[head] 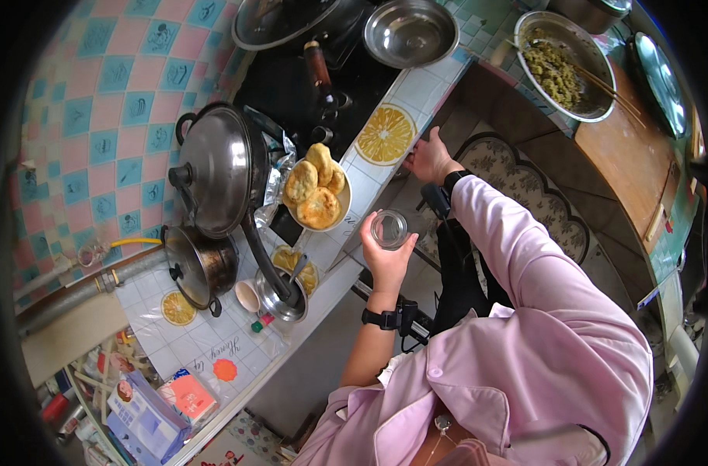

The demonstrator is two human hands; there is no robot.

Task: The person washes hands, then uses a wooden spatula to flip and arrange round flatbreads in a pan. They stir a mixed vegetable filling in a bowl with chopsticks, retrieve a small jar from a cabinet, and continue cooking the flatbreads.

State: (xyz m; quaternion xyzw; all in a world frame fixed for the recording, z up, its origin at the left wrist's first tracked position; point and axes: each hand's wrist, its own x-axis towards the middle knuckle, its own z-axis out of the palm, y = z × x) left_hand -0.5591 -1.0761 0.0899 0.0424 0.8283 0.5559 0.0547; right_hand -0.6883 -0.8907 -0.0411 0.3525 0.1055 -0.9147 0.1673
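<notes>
My left hand (386, 256) is closed around a clear glass jar (389, 229), whose round rim faces up, just off the counter's front edge. Higher in the view, my right hand (428, 157) reaches to the edge of the counter beside a printed orange slice (386, 134). Its fingertips are partly hidden there, and I cannot tell whether they touch or hold anything. Left of the jar, a white bowl (347, 205) of browned flatbreads (319, 211) stands on the counter by the stove.
A lidded wok (214, 169), a smaller lidded pot (199, 268), a metal bowl with a spoon (298, 311) and a paper cup (248, 296) stand at left. An empty steel bowl (412, 35) is at the top. At right are a basin of chopped filling (549, 70) with chopsticks and a wooden board (627, 157).
</notes>
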